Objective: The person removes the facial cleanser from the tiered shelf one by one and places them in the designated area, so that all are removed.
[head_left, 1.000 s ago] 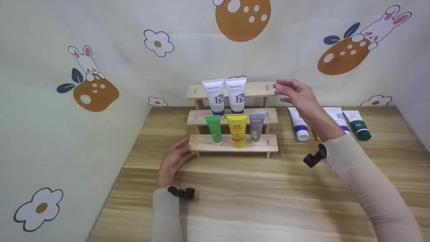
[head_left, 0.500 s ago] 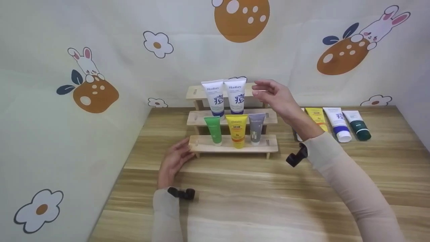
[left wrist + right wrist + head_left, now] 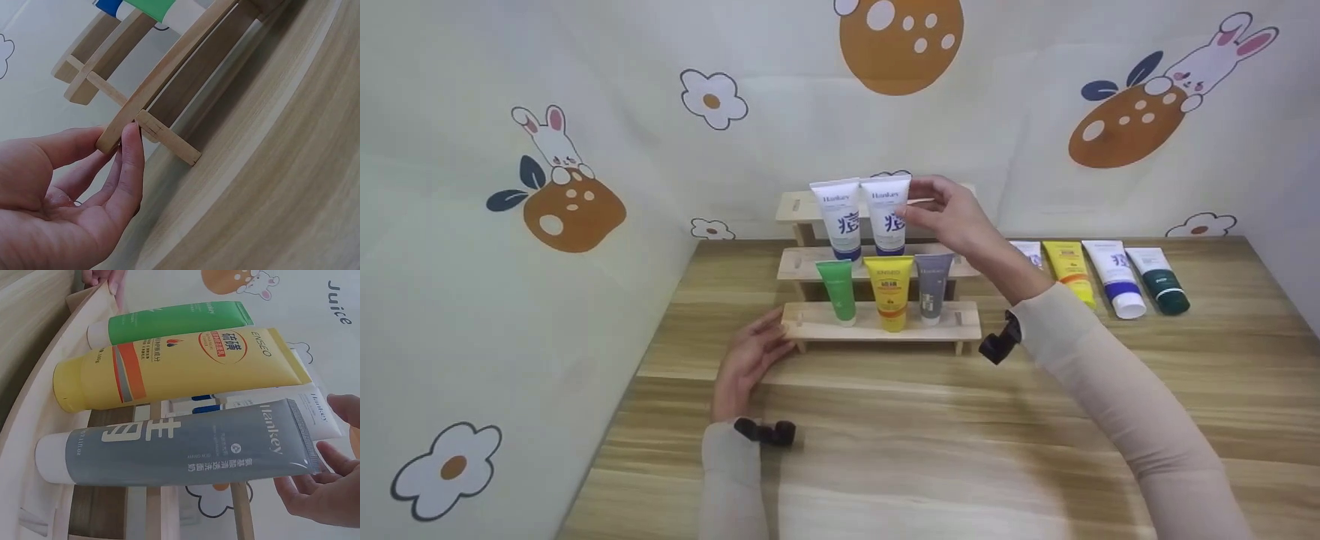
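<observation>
My left hand (image 3: 746, 367) pinches the left end of the lowest shelf of a three-tier wooden display stand (image 3: 810, 326), thumb above and fingers below in the left wrist view. Two white squeeze tubes with blue caps stand side by side on the middle tier. My right hand (image 3: 949, 214) holds the upper part of the right-hand white tube (image 3: 885, 217), thumb in front; its other fingertips are partly hidden behind. Left of it stands the other white tube (image 3: 838, 217). A green tube (image 3: 838, 289), a yellow tube (image 3: 891, 292) and a grey tube (image 3: 934, 285) stand cap-down on the lowest shelf.
Right of the stand, several tubes lie in a row on the wood-grain table (image 3: 885, 435): a white one partly behind my right arm, a yellow tube (image 3: 1069, 274), a blue-capped white tube (image 3: 1116, 277) and a green-and-white tube (image 3: 1159, 279). A patterned cloth (image 3: 997, 135) hangs behind.
My right hand has moved left, from beside the stand's top shelf to the right-hand white tube. The left hand and the tubes show no visible movement.
</observation>
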The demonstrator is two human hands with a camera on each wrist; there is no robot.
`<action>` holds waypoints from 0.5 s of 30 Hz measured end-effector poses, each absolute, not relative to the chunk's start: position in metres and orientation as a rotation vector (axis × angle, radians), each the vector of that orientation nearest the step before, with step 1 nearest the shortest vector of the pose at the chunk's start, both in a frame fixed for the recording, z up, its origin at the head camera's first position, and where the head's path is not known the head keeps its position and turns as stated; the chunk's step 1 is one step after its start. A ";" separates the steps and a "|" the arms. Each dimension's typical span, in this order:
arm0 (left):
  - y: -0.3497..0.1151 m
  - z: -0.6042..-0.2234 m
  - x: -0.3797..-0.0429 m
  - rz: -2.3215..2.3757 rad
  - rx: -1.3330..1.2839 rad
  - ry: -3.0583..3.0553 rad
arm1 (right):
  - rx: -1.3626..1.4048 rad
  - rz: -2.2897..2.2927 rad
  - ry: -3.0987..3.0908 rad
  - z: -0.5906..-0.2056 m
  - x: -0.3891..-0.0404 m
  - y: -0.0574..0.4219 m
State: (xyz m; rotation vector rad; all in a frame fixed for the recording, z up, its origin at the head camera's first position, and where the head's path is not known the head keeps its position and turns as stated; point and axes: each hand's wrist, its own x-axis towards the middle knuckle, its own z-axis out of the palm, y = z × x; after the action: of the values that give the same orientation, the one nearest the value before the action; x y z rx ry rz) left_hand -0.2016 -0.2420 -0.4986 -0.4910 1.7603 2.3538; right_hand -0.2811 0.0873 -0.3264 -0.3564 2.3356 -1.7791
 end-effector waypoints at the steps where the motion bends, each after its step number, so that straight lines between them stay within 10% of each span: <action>1: -0.242 -0.499 -0.202 2.354 -0.491 1.759 | -0.345 -1.762 2.334 -0.326 -0.282 0.086; 15: -0.242 -0.498 -0.199 2.365 -0.505 1.753 | -0.267 -1.646 2.371 -0.333 -0.297 0.076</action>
State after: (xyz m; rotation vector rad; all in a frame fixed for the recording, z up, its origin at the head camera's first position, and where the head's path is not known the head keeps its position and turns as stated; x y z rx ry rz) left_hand -0.1992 -0.2419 -0.4981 -0.5050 1.7528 2.3651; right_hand -0.2974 0.0764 -0.3333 -0.2671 2.3714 -1.6464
